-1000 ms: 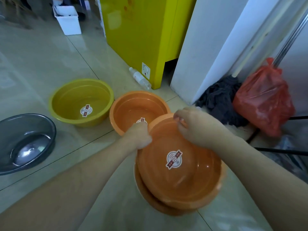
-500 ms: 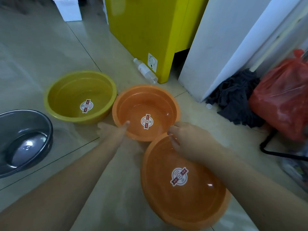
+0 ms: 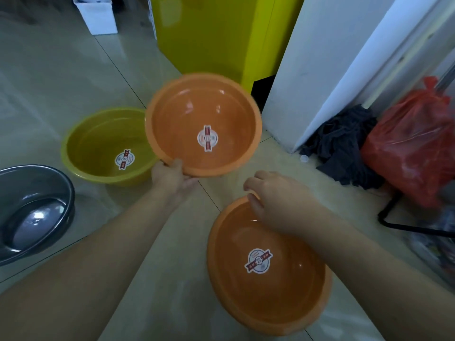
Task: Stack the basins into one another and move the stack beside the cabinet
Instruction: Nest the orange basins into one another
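My left hand (image 3: 172,177) grips the near rim of an orange basin (image 3: 187,114), which is lifted off the floor and tilted toward me, its sticker showing. My right hand (image 3: 273,205) rests on the far rim of the nearer orange basin (image 3: 283,296), which sits on the floor; a second rim shows beneath it. A yellow basin (image 3: 96,141) stands on the floor at the left, partly behind the lifted one. A dark grey basin (image 3: 32,205) lies at the far left edge. The yellow cabinet (image 3: 211,35) stands at the back.
A white wall corner (image 3: 320,70) juts out to the right of the cabinet. A dark cloth (image 3: 344,146) and a red plastic bag (image 3: 413,153) lie at its foot. A white box (image 3: 98,16) stands at the back left. The floor is tiled.
My left hand has taken hold of the far orange basin and raised it off the floor, tilting it toward me. My right hand has stayed on the near basin's rim.
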